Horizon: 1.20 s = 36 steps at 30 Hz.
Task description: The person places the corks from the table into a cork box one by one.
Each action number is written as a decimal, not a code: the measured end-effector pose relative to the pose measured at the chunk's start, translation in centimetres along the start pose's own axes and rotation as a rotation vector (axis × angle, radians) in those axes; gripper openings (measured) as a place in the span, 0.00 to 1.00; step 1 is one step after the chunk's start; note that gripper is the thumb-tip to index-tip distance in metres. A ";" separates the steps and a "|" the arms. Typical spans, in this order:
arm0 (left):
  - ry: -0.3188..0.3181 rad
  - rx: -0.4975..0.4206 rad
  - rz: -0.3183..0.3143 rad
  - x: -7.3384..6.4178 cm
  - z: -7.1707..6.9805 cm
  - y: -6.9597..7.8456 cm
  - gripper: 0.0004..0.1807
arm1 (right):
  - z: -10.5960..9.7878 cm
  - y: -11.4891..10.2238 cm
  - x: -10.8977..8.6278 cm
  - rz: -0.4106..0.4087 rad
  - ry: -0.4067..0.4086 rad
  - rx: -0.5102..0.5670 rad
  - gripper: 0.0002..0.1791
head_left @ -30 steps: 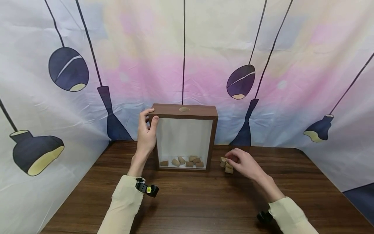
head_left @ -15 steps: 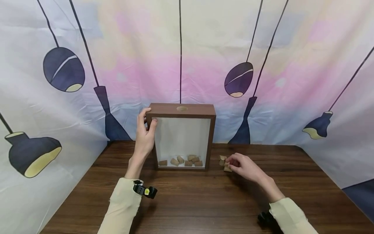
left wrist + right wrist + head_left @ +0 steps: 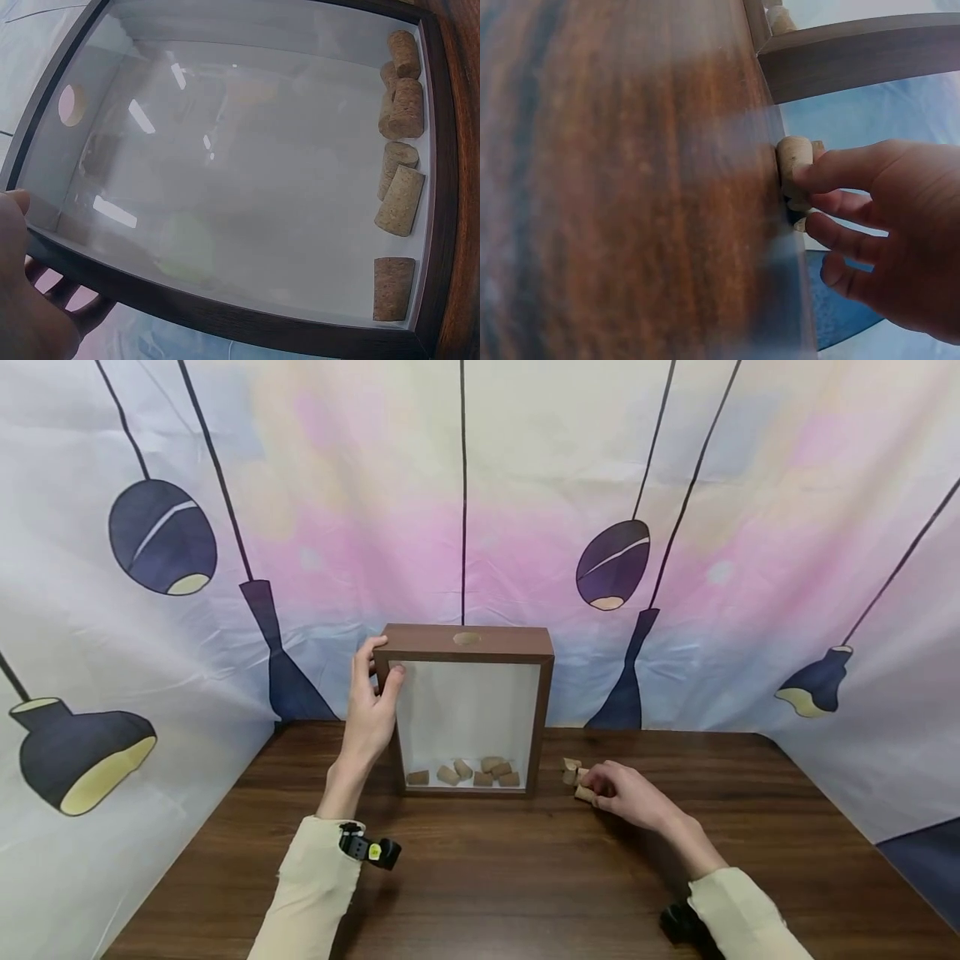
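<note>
A shadow box (image 3: 542,718) with a brown wooden frame and a clear front stands upright on the table. Several corks (image 3: 400,199) lie along its bottom inside. My left hand (image 3: 366,718) grips the box's upper left side, thumb at the front edge and fingers behind. Right of the box, my right hand (image 3: 636,795) is at a small group of loose corks (image 3: 570,767). It pinches one cork (image 3: 795,159) with the thumb and the fingers behind it, still low at the table. The fingertips partly hide the other corks.
The box's top has an oval hole (image 3: 467,639). Dark wooden table (image 3: 480,877) runs under everything. A fabric backdrop (image 3: 510,527) printed with hanging lamps stands close behind the box and at both sides.
My right hand has lowered onto the loose corks and closed its fingertips on one, which now lies more tilted. The left hand keeps its hold on the box. The head view shifted slightly.
</note>
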<state>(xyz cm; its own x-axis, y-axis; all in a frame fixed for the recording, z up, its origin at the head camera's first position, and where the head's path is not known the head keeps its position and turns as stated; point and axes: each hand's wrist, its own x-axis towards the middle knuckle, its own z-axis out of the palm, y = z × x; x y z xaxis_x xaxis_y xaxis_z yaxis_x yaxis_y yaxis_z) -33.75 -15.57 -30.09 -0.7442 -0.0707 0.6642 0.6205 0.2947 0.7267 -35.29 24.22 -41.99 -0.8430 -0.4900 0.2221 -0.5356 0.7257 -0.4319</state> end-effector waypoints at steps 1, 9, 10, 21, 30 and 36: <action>0.002 0.003 0.002 0.1 0.0 0.0 0.26 | 0.0 0.0 0.1 0.003 0.000 -0.003 0.12; -0.002 0.009 -0.006 0.1 0.0 -0.2 0.26 | -0.2 0.1 0.0 0.026 0.003 0.021 0.11; -0.005 0.008 -0.008 0.1 0.0 -0.2 0.26 | -0.4 0.0 0.1 0.023 0.009 0.032 0.11; 0.006 0.020 -0.002 0.0 -0.6 -0.3 0.26 | -1.6 -1.2 0.6 -0.020 0.149 0.043 0.10; 0.007 0.017 -0.010 -0.1 -0.3 0.1 0.26 | -2.1 -2.9 0.4 -0.092 0.256 0.069 0.12; 0.002 0.003 0.003 -0.1 -0.1 0.3 0.26 | -3.2 -4.3 1.1 -0.228 0.414 0.048 0.14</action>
<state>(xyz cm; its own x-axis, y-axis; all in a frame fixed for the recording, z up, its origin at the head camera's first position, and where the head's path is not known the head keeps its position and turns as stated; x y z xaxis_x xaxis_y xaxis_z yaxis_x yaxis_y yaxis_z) -33.48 -15.57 -29.93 -0.7421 -0.0715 0.6665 0.6219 0.2975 0.7244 -34.08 22.12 -37.08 -0.6583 -0.3933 0.6419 -0.7149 0.5937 -0.3694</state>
